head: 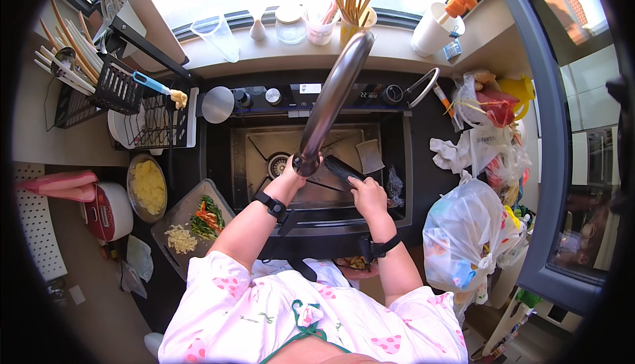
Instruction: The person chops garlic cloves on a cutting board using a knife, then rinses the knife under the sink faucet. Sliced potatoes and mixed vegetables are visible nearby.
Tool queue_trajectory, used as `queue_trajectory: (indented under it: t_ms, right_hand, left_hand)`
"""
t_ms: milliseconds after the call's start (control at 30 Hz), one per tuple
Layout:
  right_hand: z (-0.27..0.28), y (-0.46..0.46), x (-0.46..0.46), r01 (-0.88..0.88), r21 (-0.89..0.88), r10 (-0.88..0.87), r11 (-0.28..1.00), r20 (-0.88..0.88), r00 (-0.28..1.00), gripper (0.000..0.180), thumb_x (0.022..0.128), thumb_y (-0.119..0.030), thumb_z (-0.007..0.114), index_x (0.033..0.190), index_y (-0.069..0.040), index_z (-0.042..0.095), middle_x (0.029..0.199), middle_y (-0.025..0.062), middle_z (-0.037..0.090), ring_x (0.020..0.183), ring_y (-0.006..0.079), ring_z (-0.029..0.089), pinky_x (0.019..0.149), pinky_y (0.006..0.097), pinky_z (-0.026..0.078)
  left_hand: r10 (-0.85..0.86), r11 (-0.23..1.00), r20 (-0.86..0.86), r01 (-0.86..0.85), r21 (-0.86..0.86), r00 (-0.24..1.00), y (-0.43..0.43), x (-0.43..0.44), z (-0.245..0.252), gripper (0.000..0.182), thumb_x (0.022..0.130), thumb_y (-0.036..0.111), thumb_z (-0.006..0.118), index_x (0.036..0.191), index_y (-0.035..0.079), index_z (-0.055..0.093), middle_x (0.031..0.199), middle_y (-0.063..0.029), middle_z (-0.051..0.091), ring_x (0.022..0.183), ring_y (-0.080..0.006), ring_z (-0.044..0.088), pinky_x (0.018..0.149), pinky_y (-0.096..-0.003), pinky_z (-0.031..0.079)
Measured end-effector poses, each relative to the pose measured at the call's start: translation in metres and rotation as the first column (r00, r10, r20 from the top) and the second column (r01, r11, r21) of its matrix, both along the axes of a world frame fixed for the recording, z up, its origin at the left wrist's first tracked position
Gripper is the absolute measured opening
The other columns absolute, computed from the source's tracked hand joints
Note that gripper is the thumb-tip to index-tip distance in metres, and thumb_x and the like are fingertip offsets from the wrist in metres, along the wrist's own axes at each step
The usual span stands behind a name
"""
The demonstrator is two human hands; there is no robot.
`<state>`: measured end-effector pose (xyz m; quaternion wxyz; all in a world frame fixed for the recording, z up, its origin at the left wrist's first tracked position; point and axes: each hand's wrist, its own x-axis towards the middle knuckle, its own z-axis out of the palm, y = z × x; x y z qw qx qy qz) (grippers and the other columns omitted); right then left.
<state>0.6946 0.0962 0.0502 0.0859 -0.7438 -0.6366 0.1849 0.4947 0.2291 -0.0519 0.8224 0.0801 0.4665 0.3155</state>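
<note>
My left hand (pixel 296 173) is at the head of the arched metal faucet (pixel 330 101), over the sink basin (pixel 317 197); the faucet hides most of its fingers, so its grip does not show. My right hand (pixel 368 196) is closed around the near end of a long, dark object (pixel 342 168), perhaps a knife or cleaver, which slants up and left over the basin. The round drain strainer (pixel 279 165) lies left of it. A greyish rectangular piece (pixel 369 156) lies at the basin's right side, and a metal scouring pad (pixel 395 185) sits on the right ledge.
At left are a cutting board (pixel 171 207) with chopped garlic and cut peppers, a bowl of sliced potatoes (pixel 148 188), a rice cooker (pixel 106 211) and a dish rack (pixel 191 130). Plastic bags (pixel 459 230) crowd the right. Cups and a glass jar (pixel 290 26) line the windowsill.
</note>
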Motion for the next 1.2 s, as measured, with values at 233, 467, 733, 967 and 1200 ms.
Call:
queue_trajectory:
  t_ms: [233, 467, 733, 967, 1200]
  right_hand:
    - [-0.002, -0.006, 0.013, 0.057, 0.012, -0.056, 0.998, -0.076, 0.996, 0.031, 0.082, -0.017, 0.072, 0.113, -0.02, 0.072, 0.086, 0.0133, 0.062, 0.083, 0.033, 0.064, 0.073, 0.0448, 0.053]
    - [0.001, -0.023, 0.02, 0.1, -0.045, -0.104, 0.994, -0.077, 0.992, 0.031, 0.083, -0.017, 0.072, 0.114, -0.02, 0.072, 0.085, 0.0139, 0.061, 0.084, 0.0347, 0.065, 0.072, 0.046, 0.053]
    - [0.006, -0.034, 0.029, 0.123, -0.049, -0.127, 0.991, -0.069, 0.99, 0.032, 0.084, -0.017, 0.071, 0.115, -0.021, 0.072, 0.086, 0.0128, 0.062, 0.085, 0.034, 0.065, 0.073, 0.0456, 0.053]
    - [0.012, -0.035, 0.026, 0.122, -0.03, -0.124, 0.992, -0.064, 0.99, 0.031, 0.084, -0.016, 0.072, 0.114, -0.021, 0.071, 0.088, 0.0116, 0.062, 0.086, 0.0329, 0.064, 0.074, 0.045, 0.053]
    - [0.014, -0.038, 0.018, 0.084, 0.012, -0.083, 0.996, -0.057, 0.995, 0.03, 0.084, -0.016, 0.071, 0.114, -0.02, 0.071, 0.086, 0.0113, 0.061, 0.083, 0.0321, 0.064, 0.072, 0.0441, 0.053]
  left_hand:
    - [-0.381, 0.92, -0.132, 0.39, 0.046, 0.915, 0.006, -0.022, 0.035, 0.043, 0.095, 0.022, 0.065, 0.129, -0.001, 0.054, 0.107, -0.0169, 0.068, 0.093, -0.0239, 0.069, 0.077, -0.0289, 0.059]
    - [-0.518, 0.83, -0.088, 0.524, 0.192, 0.851, 0.062, -0.004, 0.076, 0.064, 0.104, 0.037, 0.039, 0.156, 0.006, 0.017, 0.161, -0.0129, 0.025, 0.146, -0.0293, 0.029, 0.118, -0.0474, 0.026]
    - [-0.368, 0.914, 0.234, 0.302, 0.272, 0.9, 0.082, 0.009, 0.074, 0.036, 0.091, 0.018, 0.062, 0.126, 0.012, 0.056, 0.148, -0.0073, 0.044, 0.146, -0.0222, 0.028, 0.117, -0.0482, 0.026]
    - [-0.348, 0.906, 0.245, 0.257, 0.338, 0.905, 0.078, 0.003, 0.056, 0.035, 0.084, 0.01, 0.066, 0.117, 0.017, 0.062, 0.144, 0.0011, 0.049, 0.144, -0.0145, 0.032, 0.116, -0.0478, 0.027]
    - [-0.372, 0.873, 0.133, 0.299, 0.385, 0.918, 0.073, 0.005, 0.057, 0.038, 0.092, 0.001, 0.053, 0.129, 0.009, 0.055, 0.12, -0.0081, 0.06, 0.105, -0.0197, 0.06, 0.089, -0.0351, 0.051]
